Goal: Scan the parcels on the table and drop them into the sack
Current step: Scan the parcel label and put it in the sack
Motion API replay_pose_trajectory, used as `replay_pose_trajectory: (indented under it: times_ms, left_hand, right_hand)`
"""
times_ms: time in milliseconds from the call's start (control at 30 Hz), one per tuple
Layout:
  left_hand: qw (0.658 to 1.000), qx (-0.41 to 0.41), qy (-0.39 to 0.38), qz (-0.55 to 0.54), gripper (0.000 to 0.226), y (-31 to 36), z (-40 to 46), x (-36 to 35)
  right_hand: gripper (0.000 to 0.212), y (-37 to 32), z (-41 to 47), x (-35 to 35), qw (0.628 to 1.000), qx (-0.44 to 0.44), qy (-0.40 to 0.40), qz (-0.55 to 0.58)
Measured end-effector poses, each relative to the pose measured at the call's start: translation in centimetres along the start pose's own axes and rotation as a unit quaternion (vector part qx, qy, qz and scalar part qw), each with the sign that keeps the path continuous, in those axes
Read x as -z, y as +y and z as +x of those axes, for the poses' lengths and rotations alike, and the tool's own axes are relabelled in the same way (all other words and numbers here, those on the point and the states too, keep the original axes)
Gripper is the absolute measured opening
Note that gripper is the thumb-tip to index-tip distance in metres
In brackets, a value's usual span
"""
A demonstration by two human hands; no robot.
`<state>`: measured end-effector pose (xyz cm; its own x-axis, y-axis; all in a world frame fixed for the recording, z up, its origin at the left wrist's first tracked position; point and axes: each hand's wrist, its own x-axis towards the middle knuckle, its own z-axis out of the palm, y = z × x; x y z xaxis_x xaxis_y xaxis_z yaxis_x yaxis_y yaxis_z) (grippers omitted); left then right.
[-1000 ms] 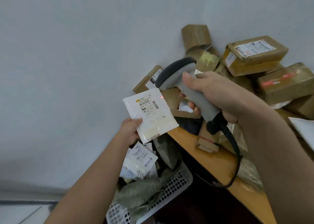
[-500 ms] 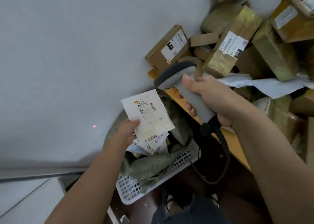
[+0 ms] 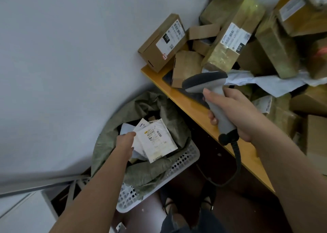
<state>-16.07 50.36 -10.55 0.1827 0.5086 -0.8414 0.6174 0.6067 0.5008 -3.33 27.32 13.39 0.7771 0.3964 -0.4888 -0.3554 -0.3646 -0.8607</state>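
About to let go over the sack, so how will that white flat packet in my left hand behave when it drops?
The white packet looks thin and light, held flat at one edge by the left hand. Probably slightly floppy, unlikely fragile. It may slide over packets already in the sack.

White labelled parcel (image 3: 155, 141) lies label-up in the olive sack's (image 3: 150, 171) mouth — cardboard parcels (image 3: 163, 42) heaped on the table (image 3: 198, 109).

Left hand (image 3: 126, 141) reaches down, right hand (image 3: 235, 109) curled, raised
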Motion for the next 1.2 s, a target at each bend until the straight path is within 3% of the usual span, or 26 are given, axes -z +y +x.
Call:
replay_pose_trajectory:
  times_ms: [200, 300, 400, 567, 733, 833, 900, 1000, 1133, 1200]
  left_hand:
    - [0.993, -0.113, -0.025, 0.031, 0.005, 4.6, -4.3, -5.9]
    - [0.979, -0.188, -0.040, 0.061, 0.010, 7.1, -7.4, -10.0]
    - [0.963, -0.243, -0.054, 0.100, 0.047, 9.4, -10.8, -14.1]
    - [0.911, -0.357, -0.069, 0.194, 0.059, 11.9, -14.1, -20.8]
    - [0.816, -0.435, -0.069, 0.373, 0.077, 12.9, -15.0, -26.3]
    - [0.682, -0.494, -0.035, 0.539, 0.073, 12.1, -14.5, -28.5]
    - [0.636, -0.528, 0.000, 0.563, 0.051, 11.2, -13.9, -29.4]
    - [0.639, -0.580, 0.027, 0.505, 0.017, 10.8, -13.1, -30.1]
    - [0.650, -0.633, -0.027, 0.419, 0.015, 11.4, -12.9, -29.6]
    - [0.679, -0.633, -0.057, 0.368, 0.011, 11.9, -14.3, -29.1]
  right_hand:
    - [0.019, -1.2, -1.9, 5.0, 0.998, 0.026, 0.056, 0.030]
    - [0.024, -1.6, -2.7, 8.1, 0.996, 0.024, 0.080, 0.044]
    - [0.027, -1.8, -2.6, 11.2, 0.992, 0.027, 0.103, 0.064]
    - [0.024, -2.3, -0.6, 16.0, 0.987, 0.047, 0.114, 0.100]
    - [0.021, -2.2, 1.8, 20.6, 0.988, 0.038, 0.116, 0.094]
    - [0.022, -1.7, 3.4, 22.9, 0.990, 0.021, 0.108, 0.093]
    - [0.025, -1.3, 4.4, 24.1, 0.990, 0.008, 0.104, 0.092]
    - [0.026, -0.5, 5.8, 25.3, 0.990, -0.007, 0.103, 0.093]
    - [0.025, -0.1, 6.6, 25.8, 0.989, -0.012, 0.090, 0.114]
    - [0.022, -0.1, 6.8, 25.6, 0.988, -0.002, 0.087, 0.129]
